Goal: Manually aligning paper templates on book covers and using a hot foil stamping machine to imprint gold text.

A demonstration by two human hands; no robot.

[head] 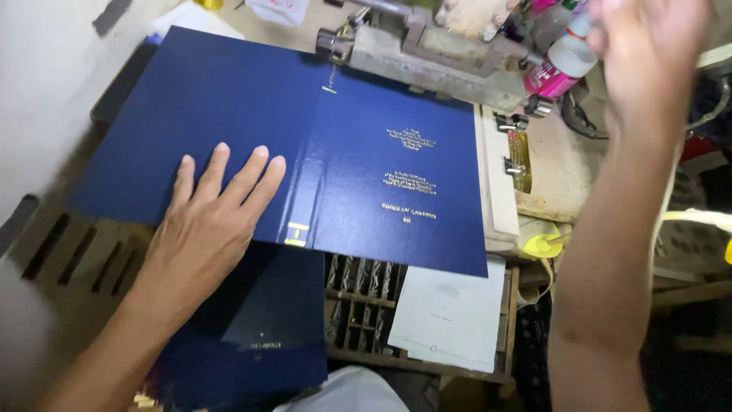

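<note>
the blue book cover [320, 160] lies opened flat, outer face up, across the middle of the work surface, with its far edge tucked under the grey metal press [435, 53] at the back. we see gold lettering stamped on its right panel and small gold marks at both ends of the spine strip. its near right corner hangs over a wooden tray of metal type [364, 294], and its near left part overlaps more blue covers [259, 336] stacked at the near edge.

our left hand [210, 229] rests palm down on the left panel of the cover, fingers spread and straight, pressing flat and clasping nothing. our right hand [648, 53] is lifted up at the far right, near the press and well clear of the cover. it is blurred, so we cannot tell whether it is closed or loose, nor whether it holds anything.

just beside that hand stands a white bottle with a pink label [563, 65]. a white sheet of paper [450, 313] lies over the right part of the type tray, under the cover's near right corner. a yellow roll of tape [543, 244] sits at the right edge of the bench, past the pale board beside the cover.
</note>
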